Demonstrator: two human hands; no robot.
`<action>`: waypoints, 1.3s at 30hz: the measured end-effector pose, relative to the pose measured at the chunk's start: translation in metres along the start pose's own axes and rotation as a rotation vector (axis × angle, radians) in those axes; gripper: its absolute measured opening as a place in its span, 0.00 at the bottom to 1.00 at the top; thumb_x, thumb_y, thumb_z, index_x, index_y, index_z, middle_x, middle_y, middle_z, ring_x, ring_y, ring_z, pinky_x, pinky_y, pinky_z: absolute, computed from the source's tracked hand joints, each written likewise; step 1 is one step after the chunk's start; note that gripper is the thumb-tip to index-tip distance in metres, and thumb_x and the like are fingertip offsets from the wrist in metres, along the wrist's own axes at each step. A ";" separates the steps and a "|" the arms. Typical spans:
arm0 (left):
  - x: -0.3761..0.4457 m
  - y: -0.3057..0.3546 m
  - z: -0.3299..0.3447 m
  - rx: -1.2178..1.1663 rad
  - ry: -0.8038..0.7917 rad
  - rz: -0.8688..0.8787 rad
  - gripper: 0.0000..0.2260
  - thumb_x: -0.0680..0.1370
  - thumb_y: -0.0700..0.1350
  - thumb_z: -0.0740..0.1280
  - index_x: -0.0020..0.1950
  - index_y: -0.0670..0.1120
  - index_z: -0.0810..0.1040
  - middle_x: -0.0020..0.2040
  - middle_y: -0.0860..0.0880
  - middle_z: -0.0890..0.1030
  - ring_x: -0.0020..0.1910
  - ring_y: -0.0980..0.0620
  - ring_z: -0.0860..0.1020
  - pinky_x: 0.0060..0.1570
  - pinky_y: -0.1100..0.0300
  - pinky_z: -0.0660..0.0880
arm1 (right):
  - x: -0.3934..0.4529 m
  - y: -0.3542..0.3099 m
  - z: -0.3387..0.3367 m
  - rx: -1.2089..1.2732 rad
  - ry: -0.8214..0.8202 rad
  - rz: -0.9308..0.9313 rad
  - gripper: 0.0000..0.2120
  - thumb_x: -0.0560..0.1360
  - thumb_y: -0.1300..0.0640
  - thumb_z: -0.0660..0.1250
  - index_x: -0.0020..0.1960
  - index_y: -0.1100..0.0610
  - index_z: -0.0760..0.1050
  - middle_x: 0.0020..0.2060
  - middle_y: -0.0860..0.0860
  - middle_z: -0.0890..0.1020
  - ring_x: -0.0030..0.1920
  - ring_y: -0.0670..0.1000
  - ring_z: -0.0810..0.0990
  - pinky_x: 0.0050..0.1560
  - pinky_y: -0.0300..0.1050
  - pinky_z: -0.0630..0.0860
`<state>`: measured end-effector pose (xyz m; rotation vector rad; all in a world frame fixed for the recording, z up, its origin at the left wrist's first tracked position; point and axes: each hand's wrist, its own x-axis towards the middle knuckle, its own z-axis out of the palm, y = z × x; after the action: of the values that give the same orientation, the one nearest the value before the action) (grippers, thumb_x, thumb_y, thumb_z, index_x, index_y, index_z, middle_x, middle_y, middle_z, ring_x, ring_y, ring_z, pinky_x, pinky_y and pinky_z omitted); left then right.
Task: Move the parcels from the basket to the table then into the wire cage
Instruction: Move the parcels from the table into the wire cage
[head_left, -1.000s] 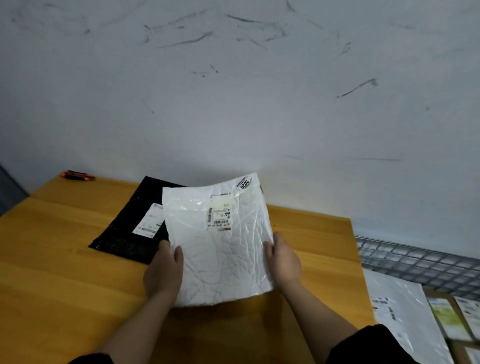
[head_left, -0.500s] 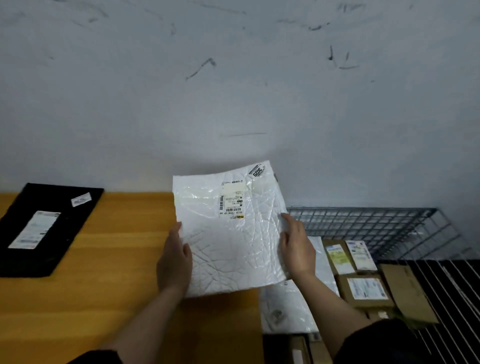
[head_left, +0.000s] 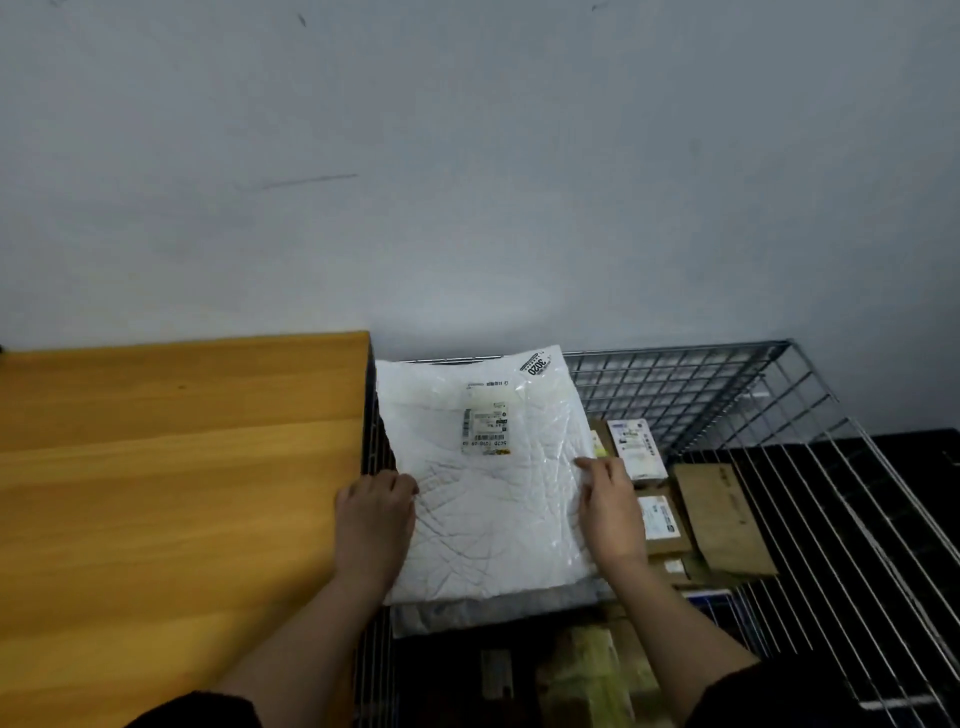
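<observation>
A flat white plastic parcel (head_left: 483, 499) with a small shipping label hangs over the wire cage (head_left: 727, 384), just right of the wooden table (head_left: 182, 493). My left hand (head_left: 374, 525) grips its left edge, fingers curled under. Its right edge is held by my right hand (head_left: 610, 514), fingers on top. Below it lies another pale bag (head_left: 498, 610), partly hidden. Several cardboard parcels, among them a labelled box (head_left: 662, 525) and a plain brown one (head_left: 724, 519), lie inside the cage to the right.
A grey wall rises behind the table and cage. The cage's white wire side (head_left: 857, 545) slopes down at the right. Dark packages (head_left: 587, 670) fill the cage's near end. The basket is out of view.
Both hands carried the white parcel rightward off the table and lowered it over the cage. The view swung right, so the black parcel on the table left the frame.
</observation>
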<state>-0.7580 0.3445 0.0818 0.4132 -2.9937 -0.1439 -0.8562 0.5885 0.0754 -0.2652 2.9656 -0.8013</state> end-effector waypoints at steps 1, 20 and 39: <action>0.002 0.008 0.006 0.030 -0.041 -0.003 0.14 0.58 0.39 0.81 0.37 0.49 0.81 0.35 0.51 0.79 0.30 0.48 0.77 0.34 0.58 0.67 | 0.001 0.011 0.004 -0.009 -0.030 0.024 0.20 0.79 0.67 0.59 0.69 0.58 0.71 0.63 0.56 0.70 0.60 0.54 0.73 0.58 0.47 0.73; 0.007 0.035 0.113 0.445 -0.561 -0.124 0.15 0.80 0.43 0.58 0.67 0.48 0.72 0.69 0.46 0.69 0.64 0.48 0.69 0.61 0.53 0.62 | 0.017 0.076 0.109 -0.150 -0.392 0.145 0.31 0.77 0.69 0.54 0.78 0.55 0.54 0.74 0.57 0.57 0.71 0.56 0.62 0.69 0.46 0.62; -0.003 0.035 0.138 0.419 -0.761 -0.114 0.30 0.79 0.53 0.58 0.78 0.46 0.52 0.78 0.42 0.51 0.75 0.43 0.54 0.71 0.47 0.52 | 0.016 0.083 0.130 -0.248 -0.491 0.222 0.28 0.78 0.56 0.62 0.76 0.53 0.59 0.77 0.56 0.53 0.74 0.57 0.58 0.71 0.51 0.61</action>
<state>-0.7824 0.3897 -0.0514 0.7043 -3.7502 0.4255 -0.8717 0.5919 -0.0793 -0.1165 2.5589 -0.2875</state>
